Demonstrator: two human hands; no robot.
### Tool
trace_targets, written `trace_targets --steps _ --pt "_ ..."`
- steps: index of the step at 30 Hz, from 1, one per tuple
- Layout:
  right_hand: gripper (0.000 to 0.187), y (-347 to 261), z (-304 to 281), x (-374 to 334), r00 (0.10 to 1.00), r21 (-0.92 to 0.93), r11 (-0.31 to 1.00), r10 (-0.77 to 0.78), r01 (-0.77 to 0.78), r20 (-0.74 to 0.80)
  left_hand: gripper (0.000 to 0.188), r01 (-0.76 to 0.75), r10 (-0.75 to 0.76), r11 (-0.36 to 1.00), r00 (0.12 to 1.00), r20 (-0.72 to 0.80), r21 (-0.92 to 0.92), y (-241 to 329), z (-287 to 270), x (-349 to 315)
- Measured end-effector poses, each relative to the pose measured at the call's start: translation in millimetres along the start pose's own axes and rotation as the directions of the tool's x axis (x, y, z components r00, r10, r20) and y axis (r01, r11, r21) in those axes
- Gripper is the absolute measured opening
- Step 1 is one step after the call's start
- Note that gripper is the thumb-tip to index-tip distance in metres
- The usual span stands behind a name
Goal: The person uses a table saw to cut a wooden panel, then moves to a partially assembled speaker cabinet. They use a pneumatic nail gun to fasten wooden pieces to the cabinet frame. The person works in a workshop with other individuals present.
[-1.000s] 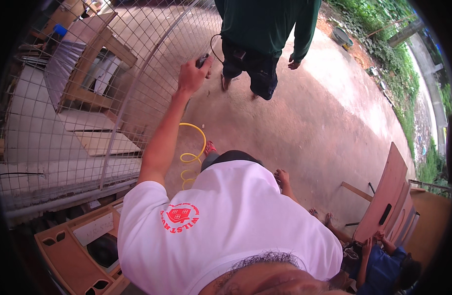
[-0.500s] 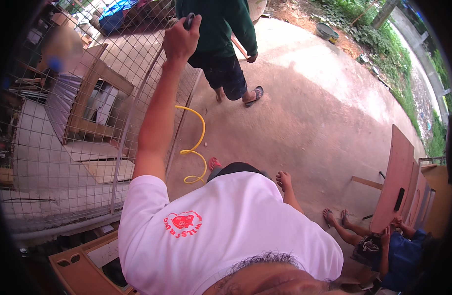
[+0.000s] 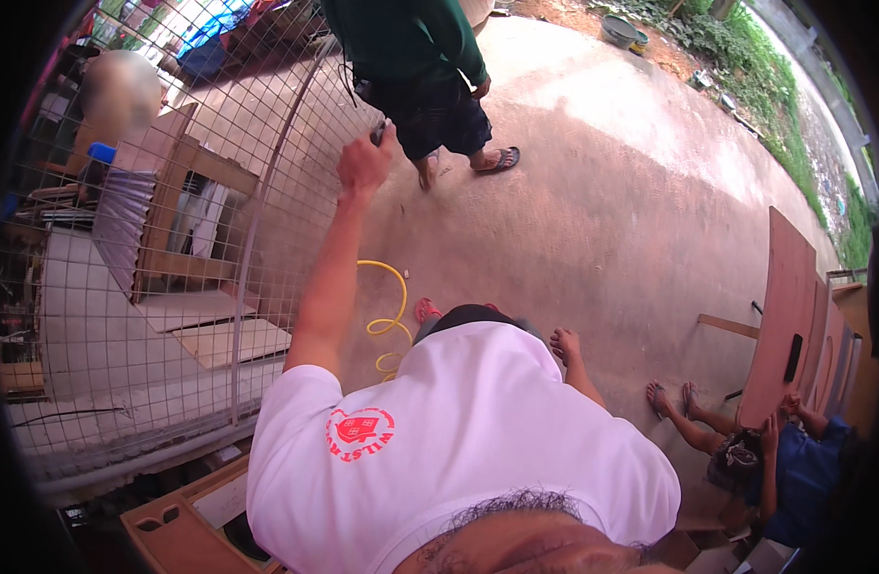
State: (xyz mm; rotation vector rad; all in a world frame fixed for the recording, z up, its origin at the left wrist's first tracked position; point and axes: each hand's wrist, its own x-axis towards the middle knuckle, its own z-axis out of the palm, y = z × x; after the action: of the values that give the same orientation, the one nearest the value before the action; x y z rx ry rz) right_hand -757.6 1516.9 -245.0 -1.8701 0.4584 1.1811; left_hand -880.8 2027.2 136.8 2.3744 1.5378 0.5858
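My left arm reaches out ahead, beside the wire mesh. My left hand [image 3: 365,165] is closed around a small dark object [image 3: 378,132]; most of it is hidden by the fingers, and its kind cannot be made out. From behind my forearm a yellow coiled hose [image 3: 401,287] loops down toward my feet; whether it joins the held object does not show. My right hand [image 3: 565,344] hangs low at my side, fingers loosely apart, with nothing visible in it.
A wire mesh panel [image 3: 171,316] runs along my left, with wooden frames behind it. Ahead stands a person in a green top [image 3: 401,43]. At the right another person in blue [image 3: 808,469] sits by upright wooden panels [image 3: 779,306]. A wooden piece [image 3: 186,521] lies lower left.
My left hand has come down and nearer with the dark object still in it. The hose's loops have shifted. My right hand stays low, and the person in green has shifted slightly in view.
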Motion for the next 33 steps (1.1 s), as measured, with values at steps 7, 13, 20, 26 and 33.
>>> trace_targets --steps 7,13,20,26,33 --pt "0.028 -29 1 22 0.993 -0.007 0.995 -0.103 0.104 0.062 0.049 -0.296 0.146 0.899 0.897 -0.418 -0.322 8 -47 14" --pt "0.036 -31 24 47 0.95 -0.548 0.802 -0.309 0.238 -0.04 0.045 -0.105 0.317 0.886 0.847 0.427 -0.451 23 29 -77" --pt "0.038 -100 47 43 0.89 -0.626 0.678 -0.453 0.385 0.056 0.034 -0.13 0.626 0.78 0.182 0.758 -0.612 76 67 -195" --pt "0.031 -128 64 -7 0.83 -0.685 0.559 -0.544 0.467 0.122 0.03 -0.193 0.715 0.642 -0.196 0.671 -0.742 120 25 -223" --pt "0.027 -96 94 -66 0.832 -0.744 0.49 -0.531 0.455 0.159 0.038 -0.403 0.698 0.65 -0.02 0.716 -0.644 93 60 -225"
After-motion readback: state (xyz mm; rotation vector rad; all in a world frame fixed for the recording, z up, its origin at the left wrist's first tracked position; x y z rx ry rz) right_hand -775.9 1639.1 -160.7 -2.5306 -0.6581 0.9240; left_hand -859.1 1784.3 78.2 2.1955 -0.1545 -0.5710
